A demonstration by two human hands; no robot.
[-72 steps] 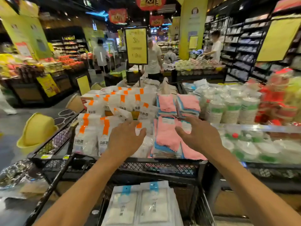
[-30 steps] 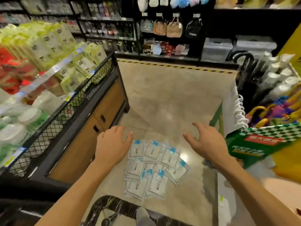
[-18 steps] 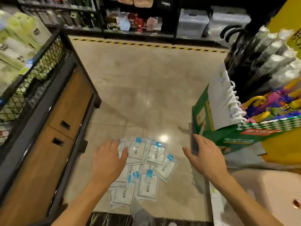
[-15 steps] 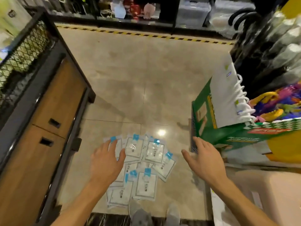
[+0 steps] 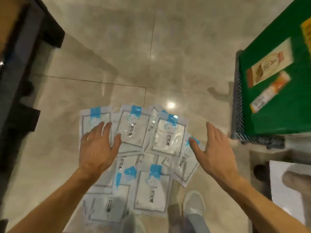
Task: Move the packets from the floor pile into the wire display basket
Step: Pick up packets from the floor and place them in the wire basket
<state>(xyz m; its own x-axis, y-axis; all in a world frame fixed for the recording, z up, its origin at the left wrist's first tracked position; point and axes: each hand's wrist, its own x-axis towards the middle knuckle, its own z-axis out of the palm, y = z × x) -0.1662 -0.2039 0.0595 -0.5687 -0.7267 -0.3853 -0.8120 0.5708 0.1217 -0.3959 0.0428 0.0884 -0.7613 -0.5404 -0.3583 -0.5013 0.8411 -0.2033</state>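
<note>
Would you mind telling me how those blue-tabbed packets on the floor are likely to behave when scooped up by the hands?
The packets look flat and thin, so probably light and floppy, bending once lifted. Their glossy film reflects light, and they overlap loosely on the polished floor, so they may well slide apart. With the left hand and right hand open, squaring the pile first seems wise.

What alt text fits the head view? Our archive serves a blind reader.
Two open, empty hands, left hand and right hand, reach down over a pile of white packets with blue tabs, spread on a beige tiled floor. A green box stands at right, a dark display stand at left.
</note>
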